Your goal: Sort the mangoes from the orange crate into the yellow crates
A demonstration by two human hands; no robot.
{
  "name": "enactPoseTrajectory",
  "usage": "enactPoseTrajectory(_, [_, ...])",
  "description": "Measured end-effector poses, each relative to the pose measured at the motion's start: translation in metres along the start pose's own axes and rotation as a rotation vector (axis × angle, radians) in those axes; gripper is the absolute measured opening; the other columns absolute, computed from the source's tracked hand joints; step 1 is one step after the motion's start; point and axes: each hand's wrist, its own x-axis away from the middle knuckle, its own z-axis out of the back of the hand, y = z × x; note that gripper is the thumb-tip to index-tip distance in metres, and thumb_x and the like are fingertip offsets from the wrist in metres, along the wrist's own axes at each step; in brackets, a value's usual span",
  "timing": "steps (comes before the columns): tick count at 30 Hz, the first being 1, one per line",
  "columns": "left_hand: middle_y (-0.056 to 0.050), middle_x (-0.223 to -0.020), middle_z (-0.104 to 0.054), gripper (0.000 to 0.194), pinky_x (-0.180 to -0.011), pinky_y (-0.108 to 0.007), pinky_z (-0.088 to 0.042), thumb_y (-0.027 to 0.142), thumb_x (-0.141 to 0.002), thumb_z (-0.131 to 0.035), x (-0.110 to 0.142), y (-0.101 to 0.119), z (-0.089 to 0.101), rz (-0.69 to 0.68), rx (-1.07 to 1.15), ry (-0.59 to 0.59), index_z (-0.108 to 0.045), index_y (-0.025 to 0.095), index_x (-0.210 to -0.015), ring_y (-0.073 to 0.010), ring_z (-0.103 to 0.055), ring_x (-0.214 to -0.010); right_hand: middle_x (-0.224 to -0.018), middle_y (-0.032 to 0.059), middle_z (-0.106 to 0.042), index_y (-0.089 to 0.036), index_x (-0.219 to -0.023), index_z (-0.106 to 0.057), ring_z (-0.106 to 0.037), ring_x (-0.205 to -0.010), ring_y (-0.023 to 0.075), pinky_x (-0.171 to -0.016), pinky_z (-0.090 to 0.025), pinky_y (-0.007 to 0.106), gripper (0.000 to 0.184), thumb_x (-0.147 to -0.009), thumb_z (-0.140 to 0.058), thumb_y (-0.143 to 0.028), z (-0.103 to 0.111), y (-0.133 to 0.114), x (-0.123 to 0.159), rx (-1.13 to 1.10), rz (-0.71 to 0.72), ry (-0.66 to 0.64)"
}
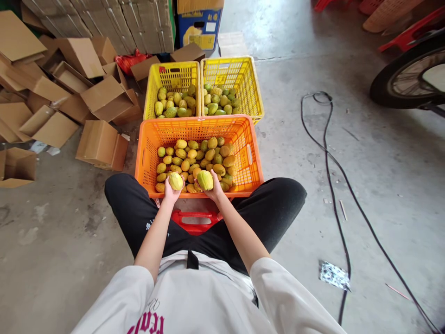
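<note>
Cupped in my left hand (171, 194) is a yellow fruit (175, 181), oval and faintly ribbed. My right hand (216, 189) has its fingers round a larger yellow-green ribbed fruit (205, 180). Both hands are side by side over the near edge of an orange plastic crate (198, 122). Inside that crate lie many similar fruits (186, 165), yellow, orange and greenish, heaped on the bottom. The undersides of both held fruits are hidden by my palms.
Behind the orange crate stand a left yellow crate (174, 82) and a right yellow crate (251, 93), both holding greener fruit. Cardboard boxes (106, 98) are piled at left. A black cable (333, 204) crosses the floor at right, near a motorcycle wheel (410, 76).
</note>
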Motion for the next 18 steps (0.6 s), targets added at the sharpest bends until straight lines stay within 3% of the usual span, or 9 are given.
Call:
enactPoseTrajectory(5, [-0.005,-0.083,-0.07,0.035,-0.078,-0.033,-0.057,0.054,-0.093,-0.061,0.001,-0.0019,-0.0003,-0.047,-0.016,0.009,-0.069,0.02,-0.096,-0.0169,-0.068,-0.073,-0.082,0.0064,-0.077,-0.022,-0.095,-0.063,-0.078,-0.079,0.0248,-0.069,-0.067,0.039,0.021,-0.093,-0.065,-0.044,-0.004,0.0042,0.0068,0.062,0.113,-0.03])
enactPoseTrajectory(10, [-0.003,-0.081,-0.07,0.014,-0.088,-0.036,-0.058,0.03,-0.085,-0.072,0.0007,-0.0055,0.001,-0.057,-0.069,-0.001,-0.066,0.018,-0.087,-0.0145,-0.067,-0.073,-0.082,0.0027,-0.077,-0.025,-0.094,-0.06,-0.078,-0.077,0.0237,-0.071,-0.067,0.04,0.018,-0.085,-0.072,-0.035,-0.0033,0.0044,0.0074,0.061,0.13,-0.028])
enactPoseTrajectory(13, [-0.004,-0.084,-0.071,0.013,-0.087,-0.036,-0.059,0.03,-0.084,-0.071,-0.0008,-0.0062,0.0028,-0.063,-0.065,-0.017,-0.066,0.019,-0.089,-0.0155,-0.067,-0.077,-0.081,0.0062,-0.077,-0.023,-0.09,-0.062,-0.078,-0.078,0.0239,-0.071,-0.067,0.037,0.017,-0.088,-0.067,-0.039,-0.0022,0.0022,0.0057,0.053,0.072,-0.02])
enactPoseTrajectory(18, [-0.004,-0.088,-0.07,0.026,-0.074,-0.029,-0.057,0.039,-0.081,-0.073,-0.0029,-0.005,0.0043,-0.098,-0.096,0.162,-0.069,0.022,-0.101,-0.0182,-0.066,-0.084,-0.08,0.0102,-0.078,-0.019,-0.091,-0.066,-0.079,-0.083,0.0263,-0.072,-0.067,0.038,0.021,-0.09,-0.059,-0.039,-0.0046,0.0005,0.0051,-0.018,0.03,-0.004])
